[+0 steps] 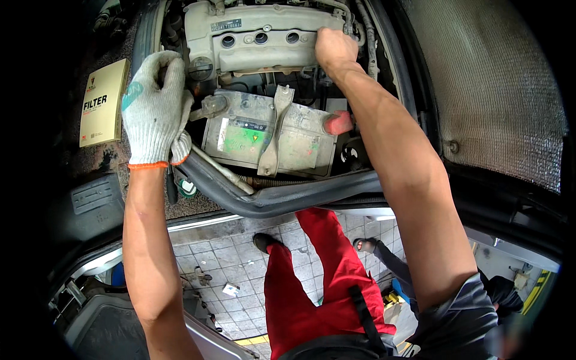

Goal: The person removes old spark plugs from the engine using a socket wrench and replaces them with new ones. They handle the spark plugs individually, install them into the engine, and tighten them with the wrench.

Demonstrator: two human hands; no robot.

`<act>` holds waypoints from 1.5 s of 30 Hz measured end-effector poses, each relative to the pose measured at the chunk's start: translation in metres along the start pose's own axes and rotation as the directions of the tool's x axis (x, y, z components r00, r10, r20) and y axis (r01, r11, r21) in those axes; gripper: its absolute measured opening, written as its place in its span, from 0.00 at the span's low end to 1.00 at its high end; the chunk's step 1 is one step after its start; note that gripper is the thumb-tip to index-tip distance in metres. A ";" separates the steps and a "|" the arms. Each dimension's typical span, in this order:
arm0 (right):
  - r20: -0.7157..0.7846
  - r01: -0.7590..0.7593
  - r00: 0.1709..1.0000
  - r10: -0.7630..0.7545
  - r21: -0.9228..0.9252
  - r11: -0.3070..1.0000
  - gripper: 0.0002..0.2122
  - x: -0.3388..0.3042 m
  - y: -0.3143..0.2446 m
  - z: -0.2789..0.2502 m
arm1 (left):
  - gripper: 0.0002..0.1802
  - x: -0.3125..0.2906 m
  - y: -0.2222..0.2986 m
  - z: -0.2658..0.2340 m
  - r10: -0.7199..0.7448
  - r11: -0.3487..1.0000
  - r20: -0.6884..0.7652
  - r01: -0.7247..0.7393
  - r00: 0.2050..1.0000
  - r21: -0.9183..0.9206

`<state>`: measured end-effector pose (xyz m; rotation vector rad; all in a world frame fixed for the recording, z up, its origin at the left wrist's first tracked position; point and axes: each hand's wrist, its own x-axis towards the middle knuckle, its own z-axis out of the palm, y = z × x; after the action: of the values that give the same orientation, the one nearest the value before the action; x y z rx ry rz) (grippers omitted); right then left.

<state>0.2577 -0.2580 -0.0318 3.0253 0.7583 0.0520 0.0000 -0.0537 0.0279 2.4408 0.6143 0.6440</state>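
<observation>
My left hand (153,105) wears a white knit glove with an orange cuff and is closed over the left side of the engine bay. A second knit glove (180,147) hangs from its right side, apparently held by the fingers. My bare right hand (336,47) is a fist at the right end of the pale metal valve cover (264,51); whatever it grips is hidden. Three dark round holes show along that cover, with a black oil filler cap (200,68) at its left. Nearer to me sits a dusty car battery (240,129) under a metal hold-down bar (279,129).
A pale yellow filter box (103,105) lies left of my gloved hand. A red terminal cover (338,123) caps the battery's right side. The black rubber seal (264,207) edges the bay. A silvery quilted sheet (492,90) fills the right. Another person's sandalled foot (363,245) shows below.
</observation>
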 end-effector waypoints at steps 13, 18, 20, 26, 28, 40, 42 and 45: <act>0.069 -0.068 0.995 0.070 -0.032 0.997 0.14 0.000 -0.002 0.000 | 0.18 -0.001 -0.002 0.000 0.033 0.999 0.005 -0.034 0.999 0.027; 0.256 -0.116 0.961 0.107 0.021 0.993 0.14 0.018 0.001 -0.003 | 0.18 -0.001 0.000 0.000 -0.011 0.999 0.001 0.011 1.000 -0.037; 0.548 -0.102 0.834 0.064 0.039 0.994 0.13 0.038 0.000 -0.005 | 0.18 0.000 -0.001 -0.001 0.017 1.000 -0.007 -0.016 1.000 0.014; 0.864 -0.862 0.497 -0.084 0.502 0.066 0.07 0.040 0.010 -0.006 | 0.17 -0.001 0.000 -0.002 -0.007 1.000 0.005 0.007 1.000 -0.015; 0.841 -0.851 0.519 -0.154 0.490 -0.190 0.07 0.038 0.010 0.000 | 0.16 0.000 0.005 -0.002 -0.053 0.997 0.012 0.054 0.999 -0.056; 0.728 -0.591 0.593 -0.345 0.102 -0.800 0.07 0.056 0.021 0.035 | 0.14 0.002 0.009 0.000 -0.120 0.991 -0.006 0.120 0.993 -0.059; 0.732 -0.589 0.578 -0.361 0.068 -0.805 0.08 0.056 0.022 0.035 | 0.15 0.003 0.007 0.000 -0.125 0.991 -0.013 0.124 0.992 -0.059; 0.717 -0.600 0.574 -0.395 0.040 -0.799 0.08 0.048 0.021 0.039 | 0.14 0.002 0.003 -0.001 -0.061 0.998 -0.027 0.061 0.998 0.000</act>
<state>0.3117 -0.2545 -0.0684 -0.5166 0.6620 1.0395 0.0018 -0.0545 0.0313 2.4076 0.6976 0.6526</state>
